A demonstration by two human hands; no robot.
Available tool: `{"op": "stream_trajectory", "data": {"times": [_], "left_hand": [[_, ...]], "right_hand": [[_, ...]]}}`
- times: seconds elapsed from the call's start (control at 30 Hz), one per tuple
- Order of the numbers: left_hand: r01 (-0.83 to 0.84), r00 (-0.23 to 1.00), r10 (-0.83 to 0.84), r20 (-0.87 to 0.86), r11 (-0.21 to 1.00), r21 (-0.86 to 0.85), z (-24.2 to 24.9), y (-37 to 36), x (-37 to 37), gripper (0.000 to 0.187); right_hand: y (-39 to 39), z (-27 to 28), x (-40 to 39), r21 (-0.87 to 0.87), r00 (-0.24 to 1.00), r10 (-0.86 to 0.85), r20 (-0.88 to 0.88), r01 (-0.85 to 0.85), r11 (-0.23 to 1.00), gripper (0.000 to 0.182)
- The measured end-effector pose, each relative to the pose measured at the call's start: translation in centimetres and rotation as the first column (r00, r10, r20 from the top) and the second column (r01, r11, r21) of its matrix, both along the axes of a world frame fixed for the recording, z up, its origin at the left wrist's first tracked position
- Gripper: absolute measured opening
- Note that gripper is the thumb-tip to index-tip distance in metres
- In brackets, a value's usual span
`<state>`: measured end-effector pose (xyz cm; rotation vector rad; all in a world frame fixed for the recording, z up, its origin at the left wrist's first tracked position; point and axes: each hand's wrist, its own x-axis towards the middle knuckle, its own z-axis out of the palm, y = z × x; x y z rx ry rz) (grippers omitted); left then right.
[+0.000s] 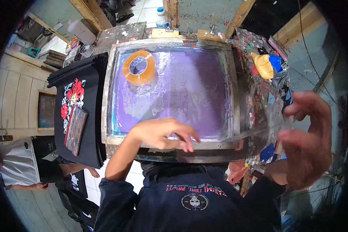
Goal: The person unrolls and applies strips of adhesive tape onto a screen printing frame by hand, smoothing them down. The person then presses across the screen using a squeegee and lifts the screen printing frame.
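A blurred clear tape strip (255, 132) stretches between my two hands over the near right corner of the framed screen (236, 89). My left hand (164, 133), fingers bent down, holds its left end at the frame's near edge. To the right of the frame, my right hand (307, 139) is raised and smeared by motion, its curled fingers closed on the other end. A roll of clear tape with an amber look (150, 69) lies on the purple mesh (181, 89) at the upper left.
Black printed fabric (92, 92) is stacked left of the frame, with a squeegee-like block (76, 131) on top. A yellow bag (263, 65) and blue scraps lie at the right. Behind the frame stands a bottle (161, 18). Another person's arm (75, 169) shows lower left.
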<state>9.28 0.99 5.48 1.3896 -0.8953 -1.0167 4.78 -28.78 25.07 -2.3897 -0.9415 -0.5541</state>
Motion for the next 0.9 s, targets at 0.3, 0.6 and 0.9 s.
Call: {"op": "stream_trajectory", "data": {"times": [0.3, 0.6, 0.9], "left_hand": [[-0.573, 0.819, 0.477, 0.32, 0.701, 0.424, 0.9, 7.7, -5.7, 0.013], [-0.68, 0.562, 0.822, -0.094, 0.524, 0.513, -1.7, 9.4, -7.1, 0.011], [-0.677, 0.604, 0.758, 0.247, 0.324, 0.661, -4.4, 8.9, -6.8, 0.025]], "right_hand": [[-5.4, -16.3, -3.2, 0.502, 0.74, -0.131, -0.659, 0.563, 0.657, 0.009], [-6.7, -26.0, -5.7, 0.258, 0.317, -0.023, -0.948, 0.809, 0.529, 0.012], [-7.2, -26.7, -3.5, -0.008, 0.219, -0.201, -0.955, 0.657, 0.754, 0.016]]}}
